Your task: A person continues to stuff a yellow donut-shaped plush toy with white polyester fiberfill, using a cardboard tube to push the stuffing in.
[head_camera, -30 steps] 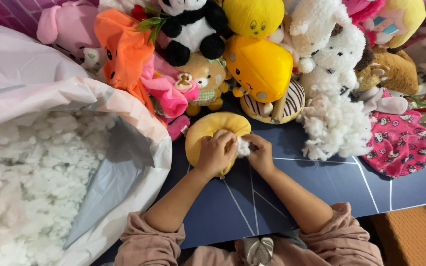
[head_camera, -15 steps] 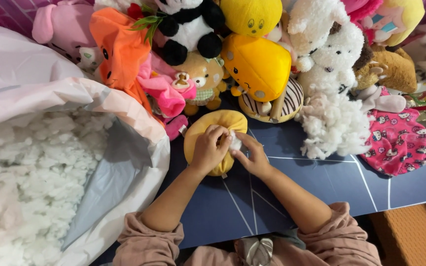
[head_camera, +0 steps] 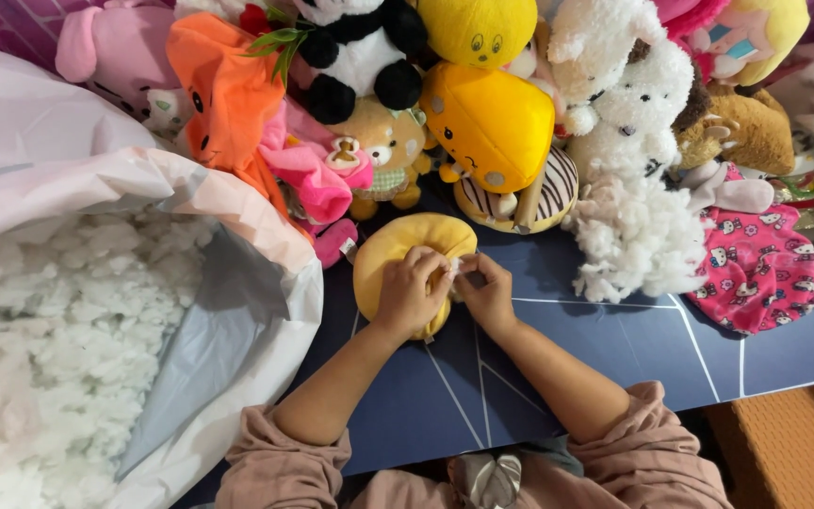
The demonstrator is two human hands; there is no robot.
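Dark blue matting (head_camera: 614, 349) with pale ruled lines covers the work surface, seen from above. Both forearms rise from pink sleeves at 6 o'clock and converge near the centre.

The left hand (head_camera: 414, 292) is closed over the lower right part of a yellow plush shell (head_camera: 398, 250), clamping it flat to the matting. The right hand (head_camera: 487, 290) sits just beside it at 3 o'clock, fingertips pinched on a small tuft of white stuffing (head_camera: 452, 268) at the shell's right edge. The two hands are touching or nearly so; the exact opening in the shell is hidden beneath them.

The shell lies directly under the left hand and at 9 o'clock from the right hand. Its long axis runs roughly from 7 o'clock to 1 o'clock, and the worked edge faces 3 o'clock.

At 9 o'clock stands a large white plastic bag (head_camera: 237, 236) holding loose white filling (head_camera: 58, 320). At 12 o'clock, a pile of finished plush toys (head_camera: 482, 123) lines the far edge.
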